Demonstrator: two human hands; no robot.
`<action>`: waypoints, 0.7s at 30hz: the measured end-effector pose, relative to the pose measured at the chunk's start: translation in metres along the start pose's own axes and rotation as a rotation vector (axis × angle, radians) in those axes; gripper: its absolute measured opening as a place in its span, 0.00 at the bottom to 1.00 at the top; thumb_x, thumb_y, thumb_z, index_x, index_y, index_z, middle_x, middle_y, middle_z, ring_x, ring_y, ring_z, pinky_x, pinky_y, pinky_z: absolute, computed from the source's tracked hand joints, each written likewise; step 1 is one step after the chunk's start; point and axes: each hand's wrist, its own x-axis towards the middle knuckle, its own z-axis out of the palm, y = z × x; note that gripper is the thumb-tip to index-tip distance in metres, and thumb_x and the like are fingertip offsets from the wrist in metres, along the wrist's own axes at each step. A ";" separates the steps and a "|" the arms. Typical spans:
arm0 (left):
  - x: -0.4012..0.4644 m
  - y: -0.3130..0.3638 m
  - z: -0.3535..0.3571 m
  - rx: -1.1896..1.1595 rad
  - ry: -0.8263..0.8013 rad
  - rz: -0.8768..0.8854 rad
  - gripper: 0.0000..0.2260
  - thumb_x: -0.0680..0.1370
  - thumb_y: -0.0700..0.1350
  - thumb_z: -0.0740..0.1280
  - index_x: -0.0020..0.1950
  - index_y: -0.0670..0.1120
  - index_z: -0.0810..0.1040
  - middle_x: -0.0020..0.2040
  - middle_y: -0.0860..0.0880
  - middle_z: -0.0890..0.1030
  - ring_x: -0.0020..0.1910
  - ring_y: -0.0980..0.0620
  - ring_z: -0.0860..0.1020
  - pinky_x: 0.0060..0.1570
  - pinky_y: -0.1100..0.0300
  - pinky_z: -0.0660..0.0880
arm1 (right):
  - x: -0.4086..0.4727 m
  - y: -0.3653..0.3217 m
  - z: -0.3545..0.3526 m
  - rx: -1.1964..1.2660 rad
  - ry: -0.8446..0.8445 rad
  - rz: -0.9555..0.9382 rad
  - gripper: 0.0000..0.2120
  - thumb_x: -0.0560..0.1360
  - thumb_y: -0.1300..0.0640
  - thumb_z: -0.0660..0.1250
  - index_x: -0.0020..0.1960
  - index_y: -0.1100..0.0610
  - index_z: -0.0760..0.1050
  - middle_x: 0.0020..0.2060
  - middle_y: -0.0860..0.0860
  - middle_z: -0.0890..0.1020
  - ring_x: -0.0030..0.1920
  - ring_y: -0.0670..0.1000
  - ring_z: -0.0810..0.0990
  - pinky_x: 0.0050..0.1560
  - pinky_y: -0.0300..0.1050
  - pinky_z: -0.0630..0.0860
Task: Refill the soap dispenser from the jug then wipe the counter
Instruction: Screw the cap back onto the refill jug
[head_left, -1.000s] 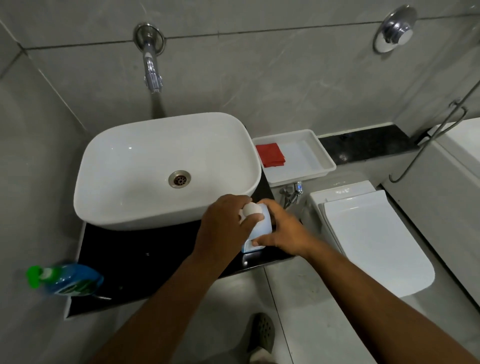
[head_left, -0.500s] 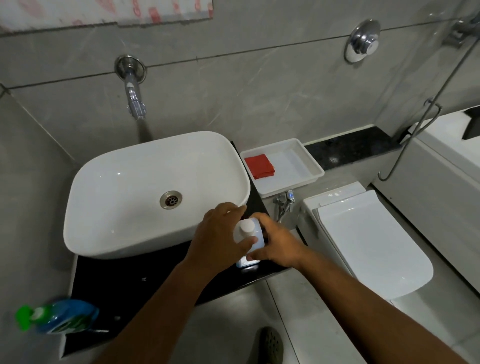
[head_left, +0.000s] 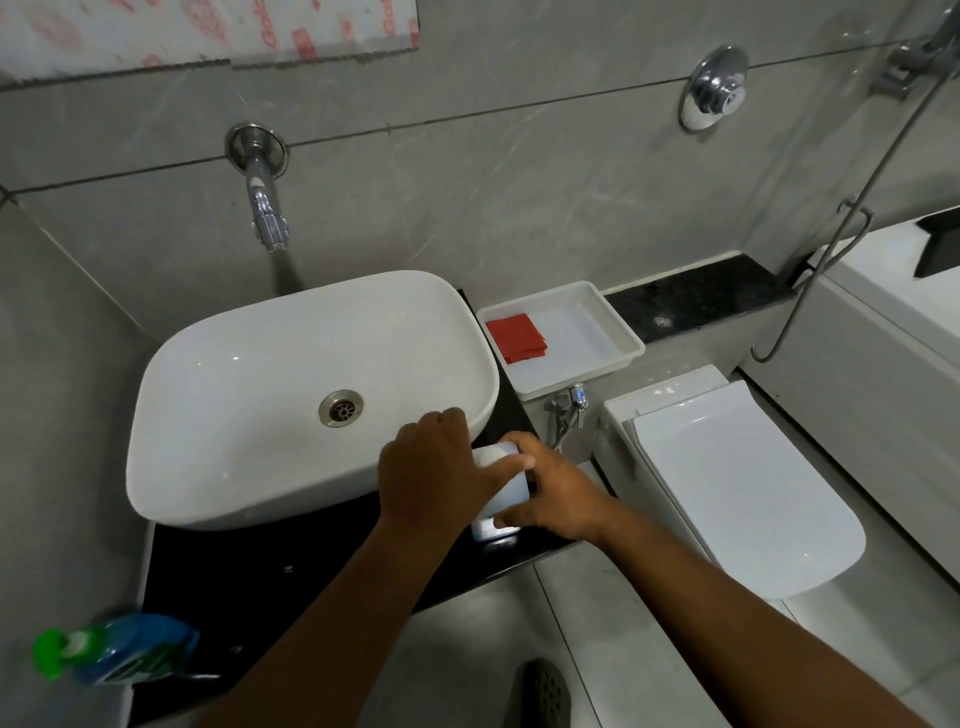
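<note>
A small white soap dispenser (head_left: 508, 493) stands on the black counter (head_left: 291, 561), just right of the white basin (head_left: 291, 384). My left hand (head_left: 436, 478) covers its top, fingers on the white cap. My right hand (head_left: 556, 493) wraps the bottle's body from the right. A blue jug with a green cap (head_left: 114, 652) lies at the counter's front left corner, blurred. A folded red cloth (head_left: 517, 336) rests in a white tray (head_left: 618, 332) behind the dispenser.
A chrome tap (head_left: 265, 202) juts from the grey wall above the basin. A white toilet with closed lid (head_left: 737, 483) stands to the right, a small valve (head_left: 569, 402) between it and the counter. My shoe (head_left: 540, 691) shows on the floor below.
The view tilted upward, so everything sits lower in frame. My left hand shifted on the dispenser's top, its fingers now over the cap; my right hand kept its hold on the body.
</note>
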 end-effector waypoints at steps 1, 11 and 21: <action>0.004 0.000 0.000 0.056 -0.030 0.000 0.39 0.65 0.78 0.52 0.52 0.46 0.77 0.47 0.47 0.82 0.43 0.50 0.80 0.41 0.58 0.74 | 0.000 0.001 0.000 -0.001 0.001 0.006 0.37 0.65 0.54 0.78 0.65 0.40 0.60 0.54 0.37 0.70 0.55 0.45 0.74 0.52 0.41 0.77; 0.006 0.002 0.003 0.019 -0.073 0.081 0.29 0.71 0.70 0.60 0.54 0.47 0.77 0.50 0.48 0.82 0.44 0.53 0.78 0.43 0.61 0.73 | 0.002 0.005 0.002 0.010 0.009 -0.002 0.38 0.64 0.53 0.79 0.65 0.40 0.61 0.54 0.38 0.72 0.54 0.44 0.75 0.49 0.36 0.76; 0.005 0.007 0.012 0.074 -0.147 0.073 0.31 0.69 0.72 0.60 0.54 0.46 0.76 0.50 0.48 0.82 0.42 0.54 0.75 0.43 0.61 0.70 | 0.004 0.007 0.002 -0.025 0.010 0.003 0.37 0.65 0.53 0.78 0.65 0.40 0.60 0.52 0.36 0.70 0.51 0.42 0.73 0.48 0.33 0.73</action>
